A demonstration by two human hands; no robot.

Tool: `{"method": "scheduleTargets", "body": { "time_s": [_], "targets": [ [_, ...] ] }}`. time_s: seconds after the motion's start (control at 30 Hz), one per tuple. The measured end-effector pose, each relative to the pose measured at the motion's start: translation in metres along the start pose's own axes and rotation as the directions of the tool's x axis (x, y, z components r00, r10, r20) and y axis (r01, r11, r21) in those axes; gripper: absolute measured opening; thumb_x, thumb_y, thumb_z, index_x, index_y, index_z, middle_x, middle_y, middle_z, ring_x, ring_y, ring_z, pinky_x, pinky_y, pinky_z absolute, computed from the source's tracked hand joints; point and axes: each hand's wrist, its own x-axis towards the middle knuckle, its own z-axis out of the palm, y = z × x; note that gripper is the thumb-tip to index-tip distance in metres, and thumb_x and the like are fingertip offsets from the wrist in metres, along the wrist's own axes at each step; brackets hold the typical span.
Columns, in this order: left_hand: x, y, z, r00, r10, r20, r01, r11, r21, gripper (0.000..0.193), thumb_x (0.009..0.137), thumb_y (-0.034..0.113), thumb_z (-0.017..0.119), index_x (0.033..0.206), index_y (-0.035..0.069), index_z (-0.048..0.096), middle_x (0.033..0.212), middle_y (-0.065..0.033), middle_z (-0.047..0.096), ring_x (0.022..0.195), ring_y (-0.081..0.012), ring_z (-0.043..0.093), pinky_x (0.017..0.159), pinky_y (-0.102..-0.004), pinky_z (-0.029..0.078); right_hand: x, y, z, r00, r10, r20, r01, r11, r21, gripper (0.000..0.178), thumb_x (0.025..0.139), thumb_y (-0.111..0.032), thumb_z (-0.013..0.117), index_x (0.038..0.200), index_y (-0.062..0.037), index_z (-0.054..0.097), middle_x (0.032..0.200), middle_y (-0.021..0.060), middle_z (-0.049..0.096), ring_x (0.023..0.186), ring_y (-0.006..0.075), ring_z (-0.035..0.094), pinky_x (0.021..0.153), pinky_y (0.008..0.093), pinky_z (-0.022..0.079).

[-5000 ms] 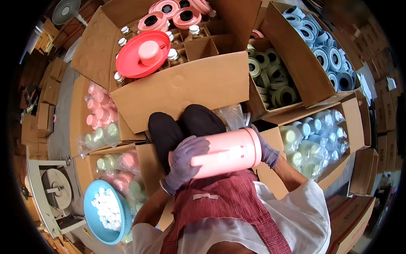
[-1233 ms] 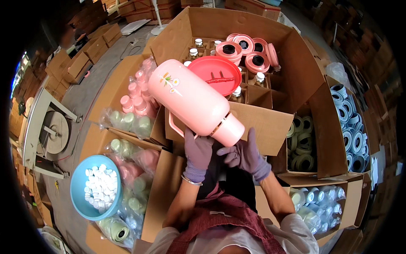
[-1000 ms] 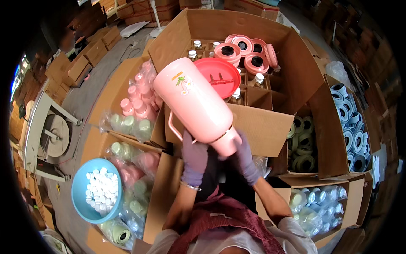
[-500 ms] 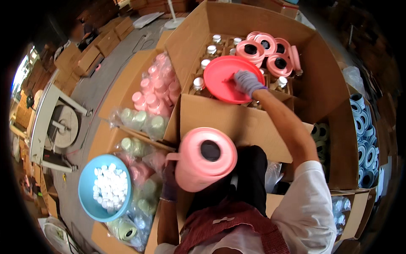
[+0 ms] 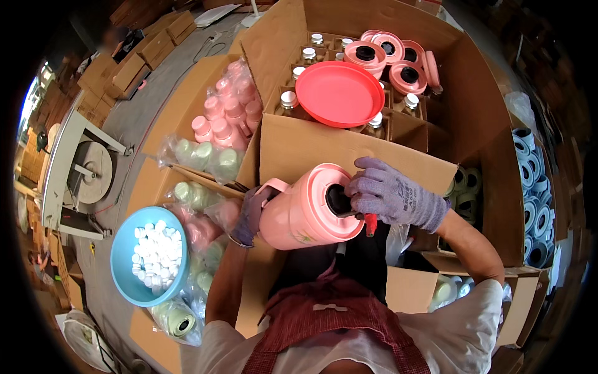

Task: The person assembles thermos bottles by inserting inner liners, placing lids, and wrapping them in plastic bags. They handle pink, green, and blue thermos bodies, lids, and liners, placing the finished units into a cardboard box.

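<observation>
A pink jug [image 5: 293, 218] is tilted in front of my body, its round top turned to the right. My gloved left hand [image 5: 248, 215] is wrapped round its handle side. At the black centre [image 5: 338, 201] of the top, the bent fingers of my gloved right hand [image 5: 398, 194] press together. A small red part [image 5: 371, 225] with a dark end sticks out below them; its exact kind is hidden by the fingers. Beyond the hands, a shallow red tray [image 5: 341, 93] rests on white-capped bottles [image 5: 288, 100] in a large carton [image 5: 349, 142].
Pink ring-shaped lids [image 5: 364, 53] with black centres lie in the carton's far part. On the left stand bagged pink jugs [image 5: 221, 128], bagged green pieces [image 5: 202, 153] and a blue bowl [image 5: 118, 277] of white caps [image 5: 159, 255]. Blue rings [image 5: 536, 215] fill a box at right.
My right hand has left the red tray and come back to the jug's top with the small red part. The jug has tipped further to the right.
</observation>
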Motion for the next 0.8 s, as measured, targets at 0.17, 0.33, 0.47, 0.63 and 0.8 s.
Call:
{"method": "scheduleTargets", "body": {
  "time_s": [0.17,0.33,0.47,0.63,0.8],
  "targets": [
    [-0.002,0.023,0.007,0.941,0.332,0.062,-0.337,0.905,0.259,0.023,0.091,0.015,0.054,0.108,0.004,0.064,0.088,-0.0131,0.066,0.078,-0.0256,0.065,0.068,-0.0334,0.048,-0.018,-0.008,0.003,0.995,0.036,-0.092,-0.037,0.999,-0.009,0.023,0.076,-0.020,0.064,0.098,-0.0155,0.060,0.116,0.0064,0.057,0.112,0.0274,0.053,0.108,0.0484,0.036],
    [-0.002,0.024,0.008,0.898,0.433,0.076,-0.422,0.802,0.423,0.020,0.089,0.015,0.057,0.102,0.004,0.066,0.089,-0.0131,0.067,0.079,-0.0276,0.065,0.070,-0.0350,0.050,-0.017,-0.026,0.006,0.996,0.021,-0.086,-0.031,0.994,-0.107,0.019,0.077,-0.022,0.063,0.095,-0.0152,0.060,0.115,0.0068,0.057,0.106,0.0261,0.056,0.100,0.0435,0.042],
    [-0.002,0.013,0.008,0.936,0.340,-0.085,-0.307,0.912,0.271,0.019,0.085,0.015,0.059,0.096,0.001,0.066,0.090,-0.0153,0.067,0.083,-0.0324,0.067,0.077,-0.0366,0.053,-0.031,-0.041,0.045,0.797,0.579,-0.171,-0.516,0.800,0.306,0.019,0.087,-0.029,0.063,0.094,-0.0120,0.058,0.097,0.0083,0.061,0.086,0.0216,0.060,0.077,0.0373,0.048],
    [-0.003,0.095,0.020,0.628,0.762,-0.157,-0.700,0.642,0.314,0.017,0.083,0.012,0.062,0.095,0.001,0.066,0.096,-0.0141,0.068,0.092,-0.0369,0.066,0.087,-0.0439,0.053,-0.081,-0.045,0.139,0.377,0.689,0.619,0.256,-0.720,0.645,0.024,0.097,-0.030,0.058,0.099,-0.0064,0.059,0.073,0.0023,0.062,0.044,0.0114,0.046,0.040,0.0265,0.038],
    [0.043,0.134,0.037,0.484,0.855,-0.184,-0.677,0.500,0.540,0.017,0.080,0.006,0.061,0.096,0.004,0.066,0.097,-0.0144,0.067,0.095,-0.0389,0.063,0.093,-0.0444,0.050,-0.095,-0.094,0.155,0.468,0.772,0.431,0.548,-0.636,0.544,0.027,0.101,-0.033,0.051,0.099,-0.0065,0.056,0.083,0.0068,0.065,0.066,0.0160,0.059,0.064,0.0339,0.050]
  ]
}}
